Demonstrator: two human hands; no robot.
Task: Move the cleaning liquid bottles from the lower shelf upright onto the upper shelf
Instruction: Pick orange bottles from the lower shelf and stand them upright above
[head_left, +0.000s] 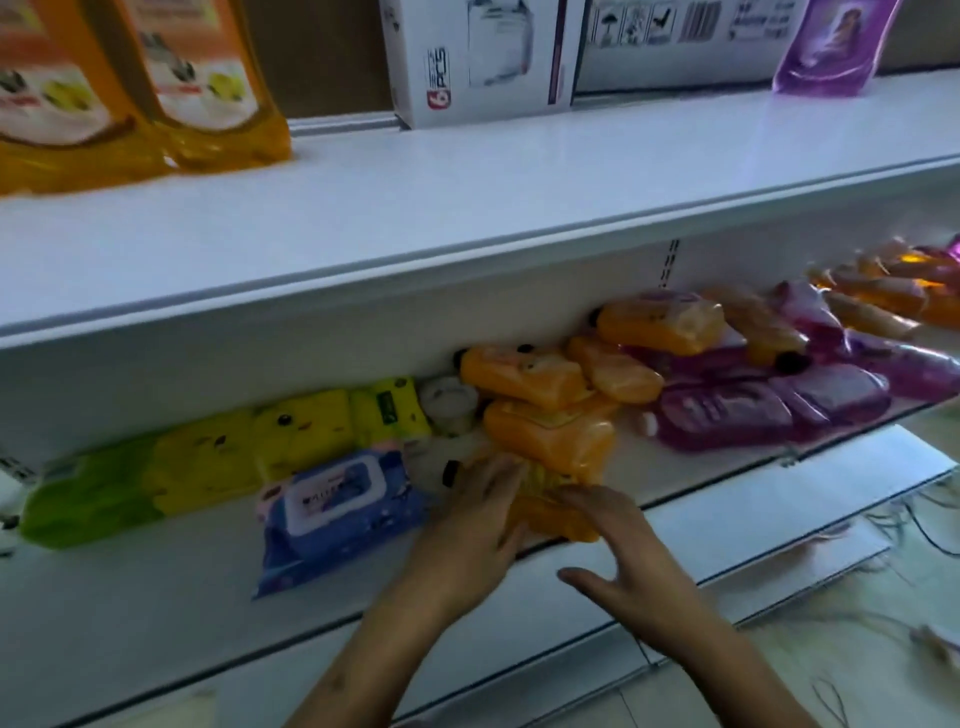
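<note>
Reaching onto the lower shelf (156, 613), head view: both hands meet at 1 orange bottle (558, 512) lying on its side at the shelf's front edge. Left hand (467, 530) lies along the bottle's left side, fingers extended and touching it. Right hand (618, 551) sits on its right side, fingers spread, thumb held apart below; motion blur, so I cannot tell whether either hand has a grip.

Bottle: translucent orange plastic, yellowish label patch, dark cap (450, 474) pointing left. More orange bottles (524, 376) are heaped flat just behind it, then purple bottles (727, 415) further right, all lying down.

Upper shelf (467, 197): white, 2 orange bottles upright (130, 88) at far left, a white carton (478, 57) and a purple pouch (831, 47) at the back.

Lower shelf left: blue wipes pack (337, 509), yellow packs (260, 447), green pack (88, 499). Pale floor (857, 649) at lower right. Light is dim.
</note>
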